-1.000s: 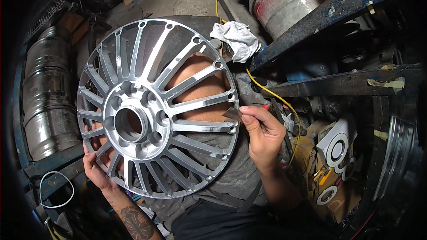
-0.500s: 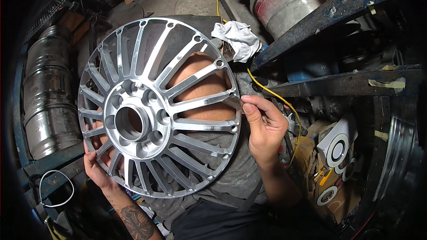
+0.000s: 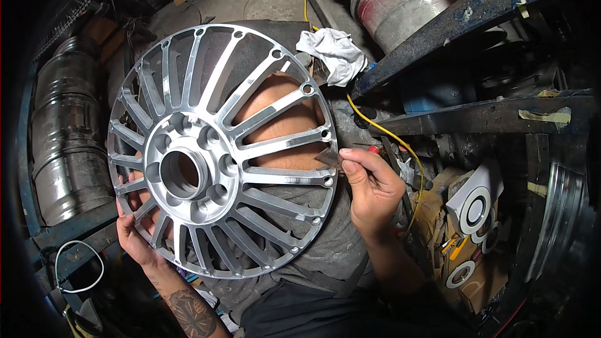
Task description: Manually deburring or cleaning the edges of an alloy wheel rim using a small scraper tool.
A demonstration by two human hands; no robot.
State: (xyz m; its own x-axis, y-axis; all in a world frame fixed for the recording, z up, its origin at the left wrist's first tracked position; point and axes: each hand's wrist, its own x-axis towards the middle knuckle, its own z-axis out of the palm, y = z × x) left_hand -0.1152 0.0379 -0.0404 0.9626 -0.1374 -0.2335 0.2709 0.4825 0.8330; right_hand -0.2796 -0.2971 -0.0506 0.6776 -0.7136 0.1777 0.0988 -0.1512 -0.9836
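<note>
A bare silver multi-spoke wheel face (image 3: 220,149) rests over my lap, tilted, with its hub tube toward the left of centre. My left hand (image 3: 139,241) is wrapped round its lower left rim, some fingers behind the spokes. At the right rim, my right hand (image 3: 374,189) pinches a small dark flat piece (image 3: 328,158) between thumb and fingers, perhaps folded sandpaper. The piece's tip reaches over the rim into a gap between two spokes. Through the spokes a bare knee (image 3: 285,122) shows behind the wheel.
A crumpled white cloth (image 3: 333,55) lies beyond the wheel, beside a yellow cable (image 3: 388,133). Metal barrel rims stand left (image 3: 69,131) and far right. A blue steel frame (image 3: 451,31) juts in from the right. Tape rolls (image 3: 476,211) sit on cardboard at lower right.
My right hand has moved slightly down along the rim, bringing the dark piece from a spoke's end into the gap below it. The wheel has shifted very slightly left.
</note>
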